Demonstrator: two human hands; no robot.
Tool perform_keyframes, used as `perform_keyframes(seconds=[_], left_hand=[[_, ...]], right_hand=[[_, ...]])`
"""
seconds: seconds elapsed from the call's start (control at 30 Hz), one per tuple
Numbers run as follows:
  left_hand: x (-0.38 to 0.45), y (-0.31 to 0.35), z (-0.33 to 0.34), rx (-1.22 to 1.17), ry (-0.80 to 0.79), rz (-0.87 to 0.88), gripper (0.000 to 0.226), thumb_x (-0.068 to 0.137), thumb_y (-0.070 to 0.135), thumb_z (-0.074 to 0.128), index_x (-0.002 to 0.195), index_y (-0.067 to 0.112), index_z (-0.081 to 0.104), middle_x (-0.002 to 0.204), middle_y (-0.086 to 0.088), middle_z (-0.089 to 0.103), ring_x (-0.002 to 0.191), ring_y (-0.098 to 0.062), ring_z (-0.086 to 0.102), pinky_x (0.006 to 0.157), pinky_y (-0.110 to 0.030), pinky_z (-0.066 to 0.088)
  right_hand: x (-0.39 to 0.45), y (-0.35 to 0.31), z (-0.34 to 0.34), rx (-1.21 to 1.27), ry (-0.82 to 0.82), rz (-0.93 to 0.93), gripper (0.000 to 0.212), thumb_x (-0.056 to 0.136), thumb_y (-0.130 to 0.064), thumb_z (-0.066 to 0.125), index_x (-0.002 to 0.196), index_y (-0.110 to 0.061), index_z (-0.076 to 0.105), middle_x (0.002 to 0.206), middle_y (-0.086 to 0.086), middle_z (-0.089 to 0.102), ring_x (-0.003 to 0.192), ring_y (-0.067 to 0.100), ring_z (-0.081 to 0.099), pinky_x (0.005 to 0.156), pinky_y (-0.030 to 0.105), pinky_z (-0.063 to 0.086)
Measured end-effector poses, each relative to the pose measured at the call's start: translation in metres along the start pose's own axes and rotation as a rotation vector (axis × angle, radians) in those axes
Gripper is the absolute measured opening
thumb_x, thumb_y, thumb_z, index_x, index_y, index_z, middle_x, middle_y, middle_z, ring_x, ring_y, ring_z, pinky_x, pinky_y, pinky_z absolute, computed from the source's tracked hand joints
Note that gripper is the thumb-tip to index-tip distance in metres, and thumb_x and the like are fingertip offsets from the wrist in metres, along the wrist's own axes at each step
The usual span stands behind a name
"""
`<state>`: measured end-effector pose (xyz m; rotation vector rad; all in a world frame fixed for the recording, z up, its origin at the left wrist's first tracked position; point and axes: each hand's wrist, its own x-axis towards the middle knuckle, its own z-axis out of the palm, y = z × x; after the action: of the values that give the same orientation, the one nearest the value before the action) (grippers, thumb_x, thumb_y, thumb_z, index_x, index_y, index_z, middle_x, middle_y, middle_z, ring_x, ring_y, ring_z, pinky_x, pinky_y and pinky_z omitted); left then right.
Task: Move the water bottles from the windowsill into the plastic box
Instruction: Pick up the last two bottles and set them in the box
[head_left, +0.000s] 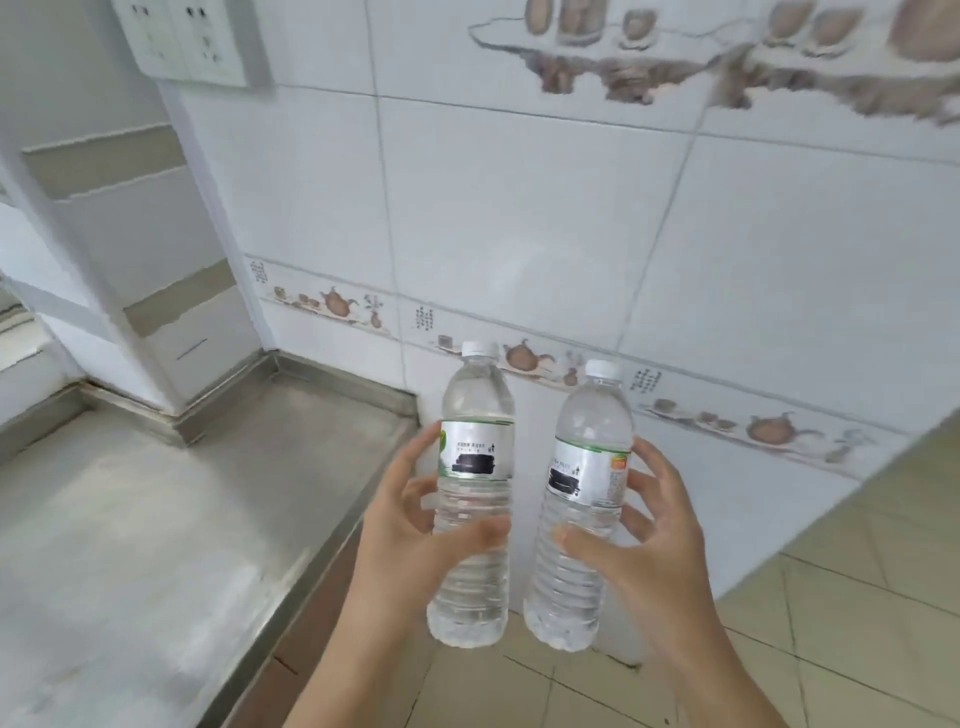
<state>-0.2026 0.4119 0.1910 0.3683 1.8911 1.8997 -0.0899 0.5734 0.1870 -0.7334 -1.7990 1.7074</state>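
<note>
Left hand (410, 525) wrapped round the left water bottle (474, 499), thumb across the front and fingers behind, probably to keep it upright in carrying; held clear of the steel counter (156, 519) at the left, over its edge; white cap on, so no spill. Right hand (644, 540) clasping the right water bottle (582, 509) the same way, tilted slightly, over the tiled floor (857, 597); bottles near but apart. Windowsill and plastic box out of view.
</note>
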Motion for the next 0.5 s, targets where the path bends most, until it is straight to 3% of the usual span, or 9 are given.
perform_keyframes(seconds=[0.17,0.33,0.5], left_hand=[[0.014,0.005,0.106,0.069,-0.280,-0.011,0.091,0.040,0.026,0.090,0.117,0.061,0.056,0.116,-0.002,0.069,0.095,-0.021,0.073,0.087,-0.051,0.058],[0.028,0.002,0.208,0.107,-0.512,-0.023,0.092,0.038,0.024,0.090,0.114,0.063,0.057,0.113,0.000,0.071,0.090,-0.017,0.073,0.087,-0.045,0.058],[0.040,-0.004,0.311,0.122,-0.713,-0.053,0.091,0.043,0.015,0.091,0.112,0.062,0.058,0.109,0.003,0.072,0.095,-0.020,0.073,0.089,-0.047,0.057]], right_hand=[[-0.006,0.005,-0.091,0.052,0.268,0.025,0.096,0.047,-0.002,0.091,0.114,-0.056,0.049,0.120,-0.012,0.059,0.106,0.007,0.061,0.086,0.042,0.054],[-0.007,0.013,-0.172,0.080,0.531,0.043,0.099,0.036,-0.018,0.087,0.121,-0.049,0.049,0.119,-0.010,0.061,0.106,0.012,0.062,0.087,0.047,0.054],[0.001,0.024,-0.256,0.014,0.753,0.037,0.097,0.050,-0.003,0.090,0.119,-0.055,0.046,0.116,-0.015,0.061,0.108,0.012,0.061,0.092,0.043,0.052]])
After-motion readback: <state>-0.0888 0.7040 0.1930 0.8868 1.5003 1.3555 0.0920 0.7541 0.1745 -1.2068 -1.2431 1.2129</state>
